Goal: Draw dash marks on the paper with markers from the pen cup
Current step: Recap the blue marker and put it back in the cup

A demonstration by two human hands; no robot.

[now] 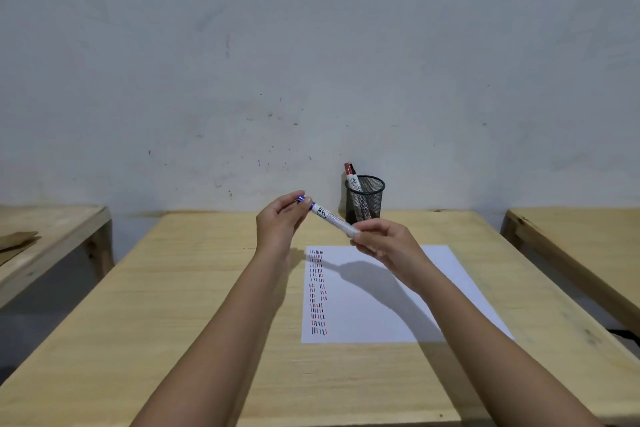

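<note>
Both hands hold one white marker (330,217) with a purple cap in the air above the table. My left hand (282,218) pinches the purple cap end. My right hand (384,241) grips the barrel's other end. Below lies a white sheet of paper (388,305) with columns of red, black and blue dash marks along its left side. The black mesh pen cup (365,199) stands at the table's far edge by the wall, with a red-capped marker (350,173) sticking out of it.
The wooden table (207,322) fills the foreground and meets a grey wall. Another wooden table (48,243) stands to the left and one more (581,243) to the right, with gaps between.
</note>
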